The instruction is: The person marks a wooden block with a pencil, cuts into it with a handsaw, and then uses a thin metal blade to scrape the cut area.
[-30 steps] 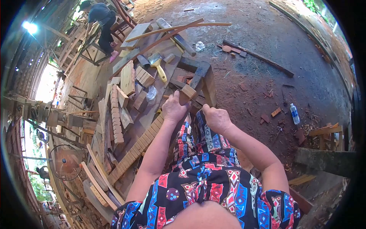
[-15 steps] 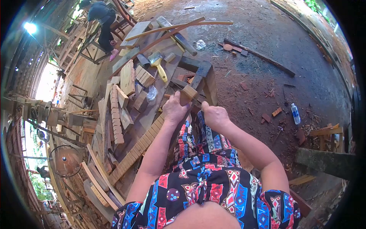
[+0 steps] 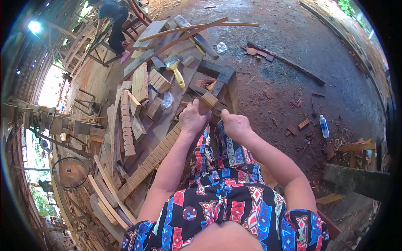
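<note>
My left hand (image 3: pixel 192 119) is wrapped round a small light-brown wooden block (image 3: pixel 208 101) near the front corner of the bench. Close by on the right, my right hand (image 3: pixel 237 126) is closed on a thin dark tool (image 3: pixel 217 109) that reaches to the block's side; its kind cannot be made out, and its grip end is hidden in my fist. Beneath my left wrist runs a long row of wooden pieces (image 3: pixel 151 161) lying side by side. A yellow-handled brush (image 3: pixel 178 77) and a clear plastic wad (image 3: pixel 166 100) lie beyond my left hand.
Stacked wooden blocks (image 3: pixel 140 85) and long strips (image 3: pixel 184 37) cover the bench at left. Curved slats (image 3: pixel 106 201) lean at lower left. On the floor are a plastic bottle (image 3: pixel 324 126), a dark plank (image 3: pixel 289 65) and wood scraps. Another person (image 3: pixel 115 25) bends over at upper left.
The whole view has shifted very slightly. Both hands stay in nearly the same place, still holding the wooden block and the thin tool.
</note>
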Available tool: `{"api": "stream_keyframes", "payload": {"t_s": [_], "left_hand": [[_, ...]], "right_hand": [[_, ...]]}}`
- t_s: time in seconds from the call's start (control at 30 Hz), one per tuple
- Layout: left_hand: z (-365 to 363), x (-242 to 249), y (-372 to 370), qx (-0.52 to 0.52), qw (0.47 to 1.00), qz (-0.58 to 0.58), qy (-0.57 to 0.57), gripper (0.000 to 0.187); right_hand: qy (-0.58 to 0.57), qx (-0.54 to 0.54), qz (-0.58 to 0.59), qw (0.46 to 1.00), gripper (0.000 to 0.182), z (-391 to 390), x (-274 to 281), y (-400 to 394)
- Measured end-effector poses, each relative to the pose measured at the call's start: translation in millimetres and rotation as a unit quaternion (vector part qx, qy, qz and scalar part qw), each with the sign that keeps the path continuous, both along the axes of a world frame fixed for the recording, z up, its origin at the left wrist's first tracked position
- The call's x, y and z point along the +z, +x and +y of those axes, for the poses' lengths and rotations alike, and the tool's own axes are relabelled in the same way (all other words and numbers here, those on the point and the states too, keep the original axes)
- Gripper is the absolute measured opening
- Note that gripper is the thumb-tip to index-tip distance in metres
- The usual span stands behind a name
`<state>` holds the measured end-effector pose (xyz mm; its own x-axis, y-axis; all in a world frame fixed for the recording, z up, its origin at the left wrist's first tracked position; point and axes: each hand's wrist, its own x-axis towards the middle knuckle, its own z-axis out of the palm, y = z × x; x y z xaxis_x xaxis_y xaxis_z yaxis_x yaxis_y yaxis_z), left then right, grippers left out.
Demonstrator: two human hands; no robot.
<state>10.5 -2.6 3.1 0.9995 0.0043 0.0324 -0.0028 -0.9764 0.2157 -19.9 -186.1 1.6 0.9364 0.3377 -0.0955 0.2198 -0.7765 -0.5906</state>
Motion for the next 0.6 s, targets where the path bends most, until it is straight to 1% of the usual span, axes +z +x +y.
{"api": "stream_keyframes", "payload": {"t_s": [0.1, 0.2, 0.27, 0.3, 0.37, 0.47, 0.53, 0.6], "left_hand": [[0, 1, -2, -0.002, 1.000, -0.013, -0.005, 0.063], [4, -3, -2, -0.002, 1.000, -0.018, -0.015, 0.063], [5, -7, -1, -0.026, 0.998, -0.054, -0.029, 0.063], [5, -5, 0, -0.026, 0.998, -0.053, -0.030, 0.063], [2, -2, 0, -0.008, 1.000, -0.010, -0.009, 0.063], [0, 2, -2, -0.003, 1.000, -0.010, -0.007, 0.062], [0, 7, -4, 0.002, 1.000, -0.004, -0.010, 0.061], [-3, 7, -3, 0.008, 1.000, 0.001, -0.019, 0.061]], "right_hand": [[-0.003, -0.003, -0.020, 1.000, 0.014, 4, 2, 3], [-0.010, 0.010, -0.015, 1.000, 0.017, -11, -7, -14], [-0.031, 0.010, 0.010, 0.999, 0.018, -25, -6, -29], [-0.033, 0.007, 0.021, 0.999, 0.019, -25, -2, -29], [-0.020, 0.001, 0.013, 1.000, 0.019, -14, -8, -19], [-0.012, -0.002, -0.012, 1.000, 0.017, 8, -7, 4], [0.005, -0.006, -0.011, 1.000, 0.016, 11, 1, 7], [-0.010, -0.006, -0.011, 1.000, 0.016, 3, -4, 3]]}}
